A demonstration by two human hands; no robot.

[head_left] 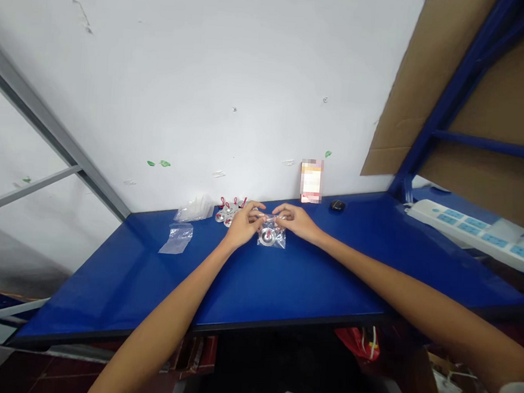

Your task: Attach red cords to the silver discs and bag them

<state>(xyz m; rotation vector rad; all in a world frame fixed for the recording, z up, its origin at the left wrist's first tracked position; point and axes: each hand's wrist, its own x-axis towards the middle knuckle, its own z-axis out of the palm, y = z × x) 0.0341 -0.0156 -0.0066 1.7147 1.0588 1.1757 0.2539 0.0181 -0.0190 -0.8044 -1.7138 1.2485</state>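
Between my hands is a small clear plastic bag (279,242), pinched at its upper edge from both sides. Inside it lies a round silver metal piece (267,237) with a bit of red at its middle. My left hand (244,224) grips the bag's left corner between thumb and fingers. On the right corner, my right hand (297,220) has a similar pinch. Just behind my left hand sits a cluster of silver discs with red loops (227,208), partly hidden by that hand.
Left on the blue table (309,289) lie a single clear bag (177,238) and a pile of clear bags (196,208). A blurred card (311,182) leans on the wall. Right of it are a small black object (337,205) and a white power strip (475,234).
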